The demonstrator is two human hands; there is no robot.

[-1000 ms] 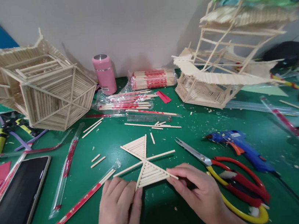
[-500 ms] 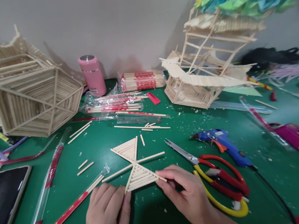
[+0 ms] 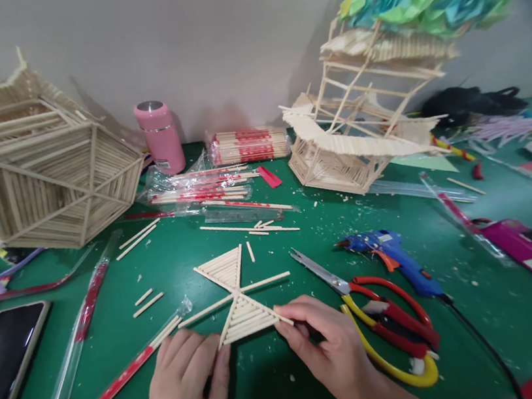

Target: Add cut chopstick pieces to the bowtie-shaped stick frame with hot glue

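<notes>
A wooden stick frame (image 3: 247, 316) with three sticks crossing at its middle lies in front of me. Two opposite triangles of it are filled with rows of short sticks. My left hand (image 3: 188, 385) pinches the frame's lower left tip between thumb and fingers. At the lower right stick end, my right hand (image 3: 323, 346) grips between thumb and forefinger. Right of the frame lie pliers-like scissors (image 3: 379, 316) with red and yellow handles. Beyond them is a blue glue gun (image 3: 393, 257). Short cut sticks (image 3: 148, 304) are left of the frame.
A large stick-built model (image 3: 60, 182) stands back left, beside a pink bottle (image 3: 160, 138). Wrapped chopstick bundles (image 3: 248, 145) lie at the back. Another stick model (image 3: 339, 156) with a paper top is back right. A phone (image 3: 7, 368) and a magenta tool (image 3: 530, 248) flank the sides.
The whole view has shifted slightly, so things appear a little further left. Both hands keep their hold on the stick frame, with no clear movement of it.
</notes>
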